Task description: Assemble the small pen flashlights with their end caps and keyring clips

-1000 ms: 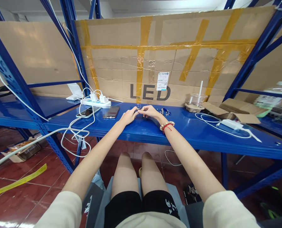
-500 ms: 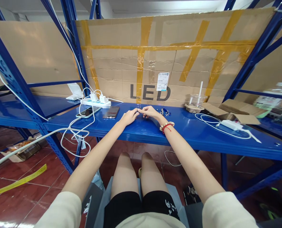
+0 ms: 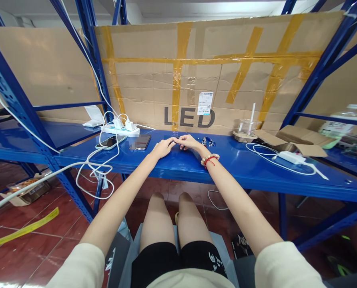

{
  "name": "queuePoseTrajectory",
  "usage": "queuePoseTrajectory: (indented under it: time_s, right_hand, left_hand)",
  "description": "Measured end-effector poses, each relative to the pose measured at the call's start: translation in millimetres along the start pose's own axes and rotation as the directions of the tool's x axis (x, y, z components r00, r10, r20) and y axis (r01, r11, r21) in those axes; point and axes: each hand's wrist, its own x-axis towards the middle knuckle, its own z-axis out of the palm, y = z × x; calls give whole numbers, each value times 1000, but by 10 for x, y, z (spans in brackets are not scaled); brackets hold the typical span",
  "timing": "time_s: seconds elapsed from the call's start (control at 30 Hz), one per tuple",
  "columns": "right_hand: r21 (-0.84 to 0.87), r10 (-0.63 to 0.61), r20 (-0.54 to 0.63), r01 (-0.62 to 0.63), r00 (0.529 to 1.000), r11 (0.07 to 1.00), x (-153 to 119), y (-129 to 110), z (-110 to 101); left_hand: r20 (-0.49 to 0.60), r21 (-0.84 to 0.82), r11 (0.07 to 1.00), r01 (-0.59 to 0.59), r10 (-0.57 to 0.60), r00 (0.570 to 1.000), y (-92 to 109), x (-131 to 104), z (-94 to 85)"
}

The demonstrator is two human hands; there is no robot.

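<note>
Over the blue shelf top (image 3: 184,170), my left hand (image 3: 163,148) and my right hand (image 3: 188,141) meet at their fingertips. Both sets of fingers are closed in a pinch around something small and dark, too tiny to make out. A beaded bracelet (image 3: 210,159) and a red cord circle my right wrist. Just beyond my right hand lie several small blue and metallic parts (image 3: 208,141) in a loose pile. A dark phone (image 3: 140,142) rests flat to the left of my left hand.
At the left stand a white power strip (image 3: 121,130), a second phone (image 3: 112,142) and tangled white cables. To the right are a plastic cup with a straw (image 3: 247,127), an opened cardboard box (image 3: 295,138) and a white adapter (image 3: 291,157). A large cardboard sheet (image 3: 154,88) closes the back.
Both hands stay together in nearly the same place, with only a slight shift of the fingers. The whole view has moved a little.
</note>
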Motion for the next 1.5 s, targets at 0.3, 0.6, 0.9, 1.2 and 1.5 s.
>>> queuePoseTrajectory:
  time_s: [0.3, 0.6, 0.9, 1.2, 1.5]
  right_hand:
    - [93, -91, -73, 97, 993, 991, 71, 11, -17]
    - [92, -145, -54, 149, 988, 984, 61, 28, -26]
    - [81, -212, -100, 221, 972, 972, 110, 90, -49]
    - [175, -104, -110, 122, 989, 977, 47, 13, -46]
    - [144, -170, -101, 184, 980, 972, 85, 34, -10]
  left_hand:
    - [-44, -41, 999, 33, -34, 998, 54, -20, -64]
    - [-49, -4, 999, 52, -52, 997, 50, -15, -65]
    - [-52, -69, 997, 18, -21, 998, 17, 3, -55]
    - [-80, -168, 983, -76, 63, 995, -62, 41, 15]
    - [-62, -76, 996, -42, 37, 997, -39, 18, -42]
